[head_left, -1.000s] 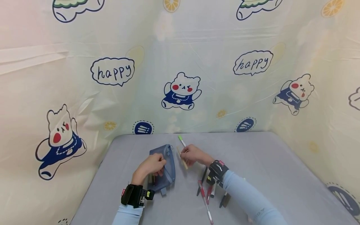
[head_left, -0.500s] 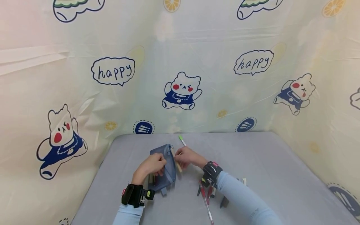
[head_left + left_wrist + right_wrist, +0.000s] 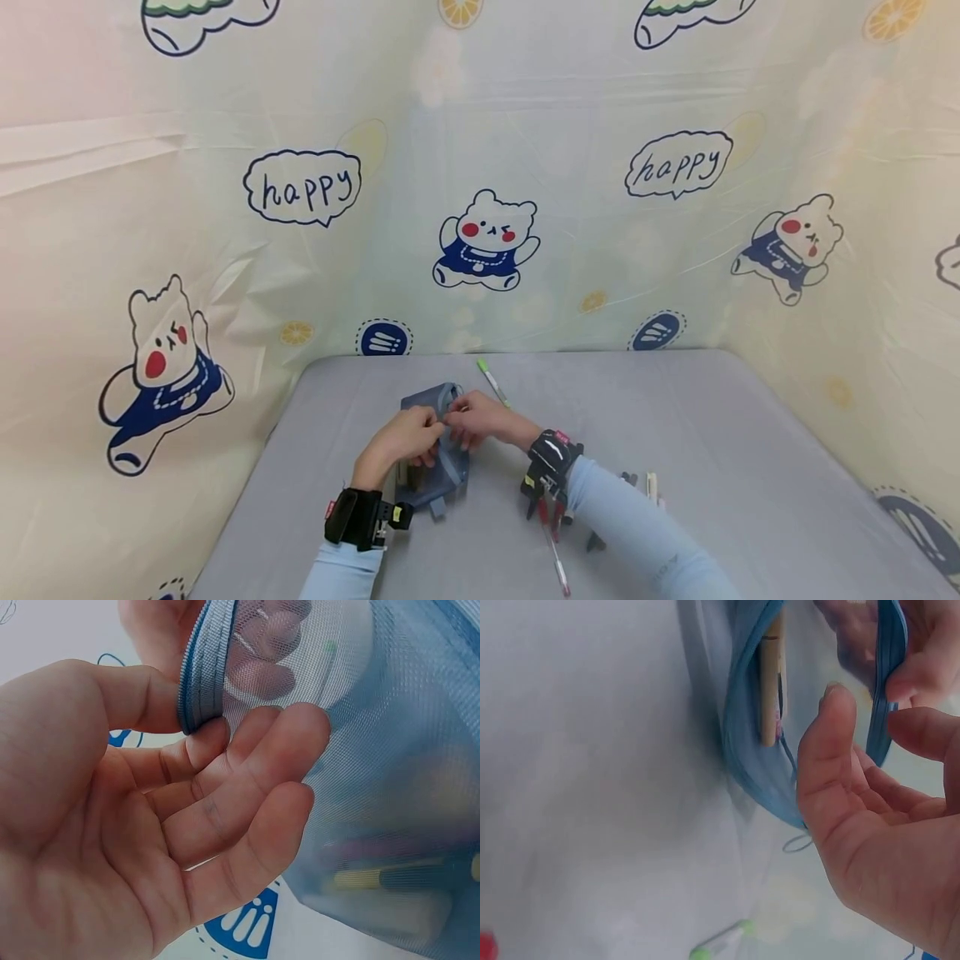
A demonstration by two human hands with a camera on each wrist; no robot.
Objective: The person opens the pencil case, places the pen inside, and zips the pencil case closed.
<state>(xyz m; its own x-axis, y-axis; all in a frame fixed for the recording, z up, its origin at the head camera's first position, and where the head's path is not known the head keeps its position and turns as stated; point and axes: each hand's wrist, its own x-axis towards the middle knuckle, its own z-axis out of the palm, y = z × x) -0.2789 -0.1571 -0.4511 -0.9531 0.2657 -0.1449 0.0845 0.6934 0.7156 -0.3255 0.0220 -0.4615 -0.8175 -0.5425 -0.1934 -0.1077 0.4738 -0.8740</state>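
A blue mesh pencil case point(image 3: 454, 468) with its zip undone is on the grey table. My left hand point(image 3: 405, 435) pinches the zipped edge point(image 3: 204, 671) of its mouth between thumb and index finger. At the mouth is my right hand point(image 3: 486, 417), thumb and fingers apart, fingertips close to that edge; nothing shows in its grasp. A beige pen point(image 3: 769, 690) lies inside the mouth in the right wrist view. Through the mesh in the left wrist view, a yellow and dark pen point(image 3: 390, 877) and other blurred items show at the case's bottom.
Beyond my right hand lies a white pen with green ends point(image 3: 492, 382). Several pens, among them a clear red one point(image 3: 555, 554), lie under and beside my right forearm. A whitish pen point(image 3: 652, 485) is farther right. A patterned curtain point(image 3: 585, 250) hangs behind the table.
My right hand has moved left to the pencil case with the beige pen, which has left its fingers and lies in the case. My left hand has stayed on the edge.
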